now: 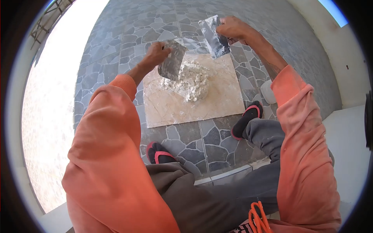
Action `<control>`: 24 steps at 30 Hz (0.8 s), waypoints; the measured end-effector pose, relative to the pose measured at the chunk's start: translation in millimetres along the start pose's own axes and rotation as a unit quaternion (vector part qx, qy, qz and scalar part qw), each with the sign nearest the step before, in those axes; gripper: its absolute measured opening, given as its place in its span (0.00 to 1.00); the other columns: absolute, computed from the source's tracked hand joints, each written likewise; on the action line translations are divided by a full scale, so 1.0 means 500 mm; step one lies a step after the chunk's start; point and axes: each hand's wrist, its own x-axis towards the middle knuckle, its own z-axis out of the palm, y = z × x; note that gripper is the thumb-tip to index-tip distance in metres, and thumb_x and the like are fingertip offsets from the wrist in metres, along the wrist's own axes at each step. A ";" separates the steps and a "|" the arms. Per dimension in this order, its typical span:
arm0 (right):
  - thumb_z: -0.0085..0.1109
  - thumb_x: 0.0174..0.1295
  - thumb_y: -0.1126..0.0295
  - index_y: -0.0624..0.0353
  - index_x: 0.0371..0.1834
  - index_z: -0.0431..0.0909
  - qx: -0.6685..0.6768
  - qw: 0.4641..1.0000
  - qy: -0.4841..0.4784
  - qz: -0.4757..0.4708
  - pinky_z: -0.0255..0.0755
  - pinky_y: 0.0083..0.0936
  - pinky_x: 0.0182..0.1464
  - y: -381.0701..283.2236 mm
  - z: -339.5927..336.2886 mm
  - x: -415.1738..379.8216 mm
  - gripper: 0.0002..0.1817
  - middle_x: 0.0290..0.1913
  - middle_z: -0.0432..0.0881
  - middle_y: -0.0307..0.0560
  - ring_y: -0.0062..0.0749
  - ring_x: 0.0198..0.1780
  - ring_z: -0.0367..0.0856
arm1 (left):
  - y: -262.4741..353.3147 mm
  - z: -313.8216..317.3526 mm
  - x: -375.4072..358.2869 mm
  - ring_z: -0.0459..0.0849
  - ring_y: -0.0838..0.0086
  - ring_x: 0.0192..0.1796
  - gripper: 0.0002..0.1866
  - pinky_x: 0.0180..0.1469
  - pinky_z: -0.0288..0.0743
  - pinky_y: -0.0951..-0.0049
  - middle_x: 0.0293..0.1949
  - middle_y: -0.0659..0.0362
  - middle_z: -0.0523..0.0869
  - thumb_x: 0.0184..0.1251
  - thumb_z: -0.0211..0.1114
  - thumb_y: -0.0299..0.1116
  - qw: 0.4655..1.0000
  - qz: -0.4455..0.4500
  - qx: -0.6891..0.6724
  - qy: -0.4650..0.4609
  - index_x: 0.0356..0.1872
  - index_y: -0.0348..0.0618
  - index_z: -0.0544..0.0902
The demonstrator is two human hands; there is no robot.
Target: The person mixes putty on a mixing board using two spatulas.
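My left hand (157, 53) is closed on a flat metal scraper (172, 61), whose lower edge is at the left side of a white, lumpy heap of paste (193, 82). The heap lies on a beige square board (217, 101) on the floor. Farther right and higher, my right hand (232, 29) grips a second metal scraper (214, 37), smeared with white paste and held tilted above the board's far edge. The fingers of my right hand are partly hidden behind this scraper.
Grey stone-patterned tiles (190, 136) surround the board. My feet in pink-strapped sandals (163, 156) are near its front corners. A whitish rounded object (268, 92) lies right of the board. A pale wall (322, 42) curves along the right.
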 end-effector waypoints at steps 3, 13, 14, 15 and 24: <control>0.49 0.57 0.72 0.73 0.34 0.79 -0.107 0.987 -0.118 0.022 0.74 0.27 0.25 -0.045 -0.019 0.021 0.13 0.27 0.77 0.47 0.29 0.22 0.74 | 0.047 -0.030 -0.046 0.74 0.77 0.31 0.17 0.34 0.69 0.69 0.29 0.61 0.80 0.70 0.64 0.39 0.999 -0.018 0.006 -0.030 0.42 0.30 0.83; 0.50 0.52 0.76 0.71 0.35 0.77 -0.329 0.899 -0.206 -0.202 0.74 0.47 0.41 -0.007 -0.022 -0.059 0.11 0.32 0.81 0.66 0.57 0.35 0.81 | 0.100 -0.087 -0.093 0.85 0.65 0.39 0.04 0.36 0.83 0.65 0.36 0.57 0.83 0.63 0.66 0.25 0.842 0.370 0.377 -0.108 0.38 0.42 0.82; 0.50 0.53 0.76 0.72 0.35 0.77 -0.328 0.896 -0.216 -0.206 0.73 0.48 0.41 0.011 -0.023 -0.066 0.10 0.33 0.80 0.66 0.58 0.35 0.80 | 0.102 -0.087 -0.096 0.85 0.68 0.41 0.05 0.37 0.85 0.68 0.37 0.59 0.82 0.63 0.65 0.25 0.825 0.393 0.391 -0.112 0.39 0.44 0.82; 0.52 0.53 0.76 0.71 0.38 0.77 -0.308 0.898 -0.200 -0.243 0.75 0.47 0.41 0.038 -0.013 -0.072 0.11 0.33 0.80 0.65 0.57 0.36 0.81 | 0.108 -0.086 -0.097 0.84 0.71 0.42 0.07 0.38 0.86 0.71 0.38 0.61 0.82 0.62 0.65 0.24 0.808 0.402 0.412 -0.123 0.40 0.45 0.82; 0.58 0.49 0.78 0.69 0.37 0.77 -0.213 0.909 -0.151 -0.326 0.80 0.42 0.40 0.165 0.076 -0.091 0.11 0.36 0.77 0.57 0.52 0.41 0.82 | 0.058 -0.012 -0.060 0.84 0.68 0.42 0.10 0.32 0.84 0.69 0.41 0.59 0.80 0.58 0.69 0.25 0.818 0.413 0.376 -0.140 0.41 0.44 0.82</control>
